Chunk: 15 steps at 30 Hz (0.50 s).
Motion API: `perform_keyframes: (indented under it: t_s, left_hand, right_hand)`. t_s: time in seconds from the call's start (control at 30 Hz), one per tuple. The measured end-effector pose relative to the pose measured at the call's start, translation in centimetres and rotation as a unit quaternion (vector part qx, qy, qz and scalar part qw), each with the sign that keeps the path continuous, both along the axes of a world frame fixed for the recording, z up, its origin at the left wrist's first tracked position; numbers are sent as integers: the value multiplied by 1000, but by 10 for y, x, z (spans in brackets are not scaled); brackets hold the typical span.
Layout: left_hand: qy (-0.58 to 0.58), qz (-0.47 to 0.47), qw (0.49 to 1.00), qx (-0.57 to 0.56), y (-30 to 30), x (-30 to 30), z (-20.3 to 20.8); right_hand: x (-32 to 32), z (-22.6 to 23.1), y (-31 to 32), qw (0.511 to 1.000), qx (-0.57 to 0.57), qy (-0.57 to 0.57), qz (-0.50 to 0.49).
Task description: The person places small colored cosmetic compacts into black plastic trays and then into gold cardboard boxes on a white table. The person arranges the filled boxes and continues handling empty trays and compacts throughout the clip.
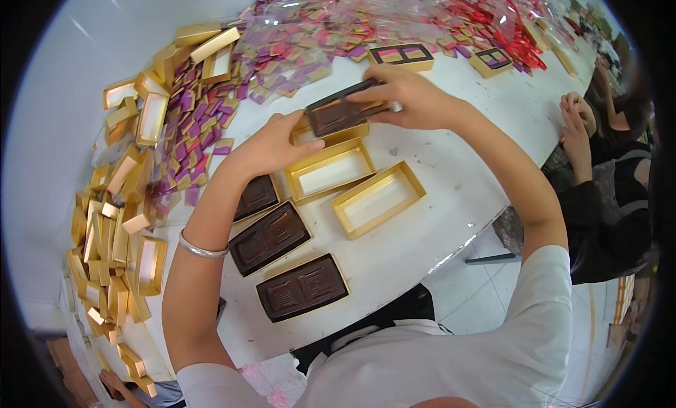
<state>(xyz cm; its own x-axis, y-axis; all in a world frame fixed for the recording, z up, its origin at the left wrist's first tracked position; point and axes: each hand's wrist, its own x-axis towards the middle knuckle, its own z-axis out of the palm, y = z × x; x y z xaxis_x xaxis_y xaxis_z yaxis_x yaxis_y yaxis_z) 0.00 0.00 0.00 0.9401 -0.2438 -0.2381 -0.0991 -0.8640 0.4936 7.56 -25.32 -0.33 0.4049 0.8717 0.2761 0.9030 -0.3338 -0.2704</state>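
Brown and embossed, the insert is a dark plastic tray held in the air over a gold box, just above the box's far end. Its long axis runs left to right, tilted slightly up toward the right, roughly in line with the box beneath it. The right hand grips the insert's right end, fingers closed over its top edge with the thumb below. The left hand meets its left end, thumb and fingertips pinched at the near-left corner. Both hands are on it; neither is nearer than the other, and the insert lies between them, with the box directly under it.

Toward the person sit two open gold boxes with pale bottoms: one just beside the held insert, the other to its right, set at an angle and touching or nearly touching the first. Left of these, three boxes already carry brown inserts: one partly hidden under the left wrist, a second below it, a third nearest the surface's edge. A silver bangle rings the left forearm.

Along the left of the white surface lies a long heap of gold lids and boxes, mixed with purple and gold wrappers. Further back a spread of clear film and wrappers gives way to red ones. Two boxes with dark dividers stand at the far side. At the right, another person's hands rest clasped near the surface's edge.
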Motion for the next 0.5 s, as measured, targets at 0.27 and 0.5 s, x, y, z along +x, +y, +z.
perform_keyframes:
  t_s: [0.27, 0.5]
  left_hand:
    - [4, 17, 995, -97, -8, 0, -17]
    - [-2, 32, 992, -121, -3, 1, -17]
  right_hand:
    - [4, 3, 5, 991, -89, 90, 47]
    - [8, 6, 2, 954, 17, 297, 31]
